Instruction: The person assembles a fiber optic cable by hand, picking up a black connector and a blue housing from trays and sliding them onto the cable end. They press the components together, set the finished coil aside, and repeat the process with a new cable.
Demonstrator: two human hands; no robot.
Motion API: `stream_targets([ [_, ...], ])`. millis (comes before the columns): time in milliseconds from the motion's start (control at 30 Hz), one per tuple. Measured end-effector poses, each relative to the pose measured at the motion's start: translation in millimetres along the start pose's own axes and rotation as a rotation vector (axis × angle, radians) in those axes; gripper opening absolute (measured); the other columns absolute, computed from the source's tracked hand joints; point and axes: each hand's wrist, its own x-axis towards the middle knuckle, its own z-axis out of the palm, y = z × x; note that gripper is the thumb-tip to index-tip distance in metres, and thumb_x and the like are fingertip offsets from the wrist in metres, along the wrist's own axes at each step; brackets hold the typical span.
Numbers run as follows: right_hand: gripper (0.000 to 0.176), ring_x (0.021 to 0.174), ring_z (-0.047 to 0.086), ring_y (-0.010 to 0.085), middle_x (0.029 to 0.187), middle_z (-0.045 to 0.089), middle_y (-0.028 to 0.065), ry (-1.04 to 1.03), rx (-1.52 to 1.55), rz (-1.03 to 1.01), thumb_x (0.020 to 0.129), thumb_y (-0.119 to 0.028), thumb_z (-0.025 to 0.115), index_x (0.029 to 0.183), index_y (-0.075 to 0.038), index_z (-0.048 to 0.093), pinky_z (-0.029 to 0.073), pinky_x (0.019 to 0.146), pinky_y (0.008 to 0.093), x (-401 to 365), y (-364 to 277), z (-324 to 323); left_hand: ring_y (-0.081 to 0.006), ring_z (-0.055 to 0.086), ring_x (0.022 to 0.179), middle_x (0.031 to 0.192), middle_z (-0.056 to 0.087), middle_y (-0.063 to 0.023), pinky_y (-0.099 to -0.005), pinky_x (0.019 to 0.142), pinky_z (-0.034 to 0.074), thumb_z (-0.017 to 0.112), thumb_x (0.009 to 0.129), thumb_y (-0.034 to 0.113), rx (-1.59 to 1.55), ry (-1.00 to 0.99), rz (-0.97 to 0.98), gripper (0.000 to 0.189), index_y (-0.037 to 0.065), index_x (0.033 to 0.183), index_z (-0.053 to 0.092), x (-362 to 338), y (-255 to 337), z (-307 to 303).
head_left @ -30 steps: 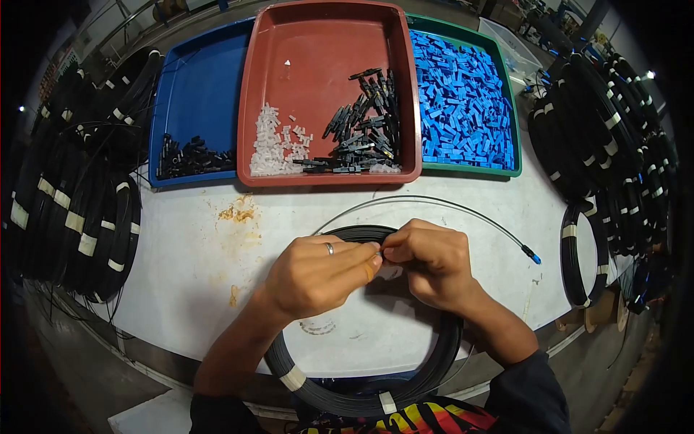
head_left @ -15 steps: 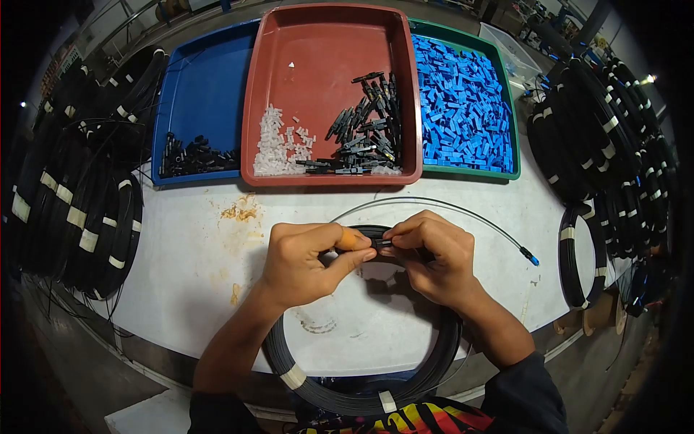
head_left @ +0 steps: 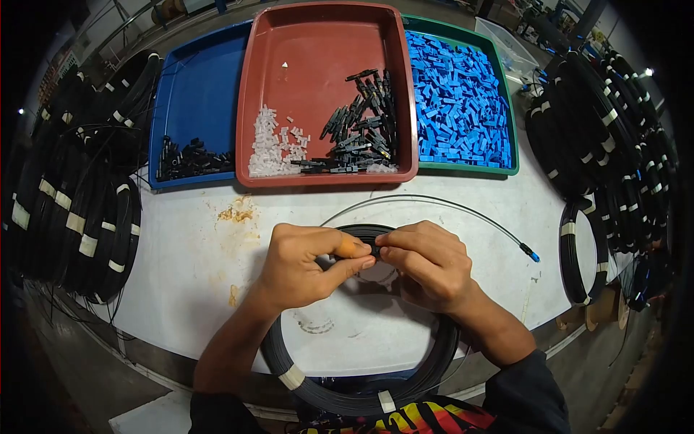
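My left hand [head_left: 305, 265] and my right hand [head_left: 431, 266] meet over the far side of a coil of black cable [head_left: 329, 396]. Thumb and fingers of both are pinched on a small black connector [head_left: 375, 250], mostly hidden by the fingertips. An orange wrap covers part of a left finger. Two white bands hold the coil's near side, which overhangs the table edge by my body. From behind my hands a loose cable end arcs right to a black connector with a blue tip [head_left: 531, 253], lying on the table.
Along the back stand a blue tray [head_left: 202, 79] with black parts, a red tray [head_left: 325, 50] with white pieces and black connectors, and a green tray [head_left: 515, 155] full of blue pieces. Banded cable coils pile up left [head_left: 79, 210] and right [head_left: 578, 137] of the white table [head_left: 188, 289].
My right hand has shifted slightly left and its fingers have closed in around the connector, covering more of it. The view has moved a little; my left hand keeps its pinch.
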Motion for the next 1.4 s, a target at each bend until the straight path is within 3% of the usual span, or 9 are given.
stream_targets([
  [233,0.031,0.076,0.072,0.0305,0.092,0.072,0.0188,-0.056,0.127,0.155,0.058,0.017,0.069,0.084,0.003,0.062,0.057,0.063,0.0346,0.5,-1.7,0.4,-0.0200,0.076,0.069,0.083,0.078,-0.0151,-0.0279,0.064,0.061,0.085,0.076,-0.003,0.076,-0.026,0.088,0.012,-0.004,0.082,0.075,1.5,-0.2,1.8],
  [300,0.031,0.076,0.072,0.0310,0.092,0.072,0.0193,-0.063,0.140,0.218,0.057,0.019,0.066,0.084,0.003,0.061,0.057,0.063,0.0349,1.5,-3.8,0.6,-0.0211,0.074,0.066,0.082,0.076,-0.0150,-0.0286,0.062,0.060,0.083,0.076,-0.004,0.361,-0.053,0.375,0.010,-0.005,0.080,0.074,2.4,-3.3,3.6],
  [600,0.031,0.086,0.076,0.0297,0.093,0.074,0.0183,-0.053,0.468,0.560,0.065,0.023,0.061,0.089,0.004,0.063,0.061,0.077,0.0346,-4.7,-1.9,3.0,-0.0247,0.074,0.068,0.082,0.074,-0.0155,-0.0326,0.061,0.061,0.080,0.073,-0.006,0.689,-0.024,0.749,0.011,-0.003,0.081,0.072,6.1,3.4,4.5],
  [667,0.031,0.088,0.077,0.0290,0.094,0.074,0.0181,-0.052,0.518,0.609,0.067,0.024,0.061,0.090,0.004,0.063,0.062,0.079,0.0334,-3.2,-2.5,5.5,-0.0239,0.074,0.068,0.081,0.075,-0.0149,-0.0318,0.061,0.061,0.081,0.073,-0.006,0.578,0.002,0.663,0.011,-0.003,0.080,0.073,6.9,-2.6,0.7],
  [933,0.031,0.082,0.070,0.0275,0.095,0.073,0.0106,-0.016,0.081,0.176,0.065,0.011,0.075,0.090,-0.002,0.065,0.053,0.068,0.0378,1.8,-3.6,3.8,-0.0223,0.076,0.067,0.080,0.077,-0.0175,-0.0275,0.063,0.060,0.088,0.071,-0.004,0.219,0.019,0.184,0.016,-0.003,0.081,0.076,0.4,6.0,-2.5],
  [1000,0.031,0.082,0.069,0.0272,0.094,0.072,0.0096,-0.018,0.002,0.125,0.063,0.009,0.076,0.090,-0.002,0.065,0.052,0.068,0.0378,2.4,-2.9,1.0,-0.0188,0.074,0.065,0.078,0.077,-0.0128,-0.0271,0.060,0.058,0.086,0.076,-0.001,0.069,0.059,0.000,0.011,-0.002,0.082,0.076,-0.9,4.6,0.6],
  [1133,0.033,0.079,0.067,0.0275,0.091,0.070,0.0095,0.030,-0.097,0.059,0.059,0.007,0.074,0.089,-0.002,0.065,0.050,0.067,0.0364,4.0,-2.6,1.6,-0.0180,0.076,0.070,0.082,0.078,-0.0129,-0.0269,0.063,0.059,0.086,0.077,0.000,0.040,-0.001,-0.077,0.012,-0.002,0.085,0.078,0.1,5.1,-1.6],
  [1200,0.033,0.077,0.067,0.0279,0.091,0.070,0.0102,0.014,-0.045,0.099,0.060,0.009,0.073,0.090,-0.002,0.065,0.050,0.067,0.0369,2.0,-0.6,1.9,-0.0214,0.077,0.075,0.085,0.078,-0.0186,-0.0278,0.068,0.061,0.087,0.074,-0.005,0.024,-0.025,-0.044,0.018,-0.006,0.090,0.078,1.3,3.5,-1.7],
  [1400,0.034,0.075,0.067,0.0285,0.086,0.069,0.0118,0.013,0.056,0.199,0.061,0.014,0.069,0.092,0.000,0.065,0.053,0.065,0.0384,1.1,-3.2,2.5,-0.0227,0.078,0.079,0.088,0.078,-0.0181,-0.0280,0.073,0.062,0.083,0.075,-0.008,0.034,0.021,0.060,0.017,-0.006,0.091,0.078,3.1,-0.1,1.5],
])
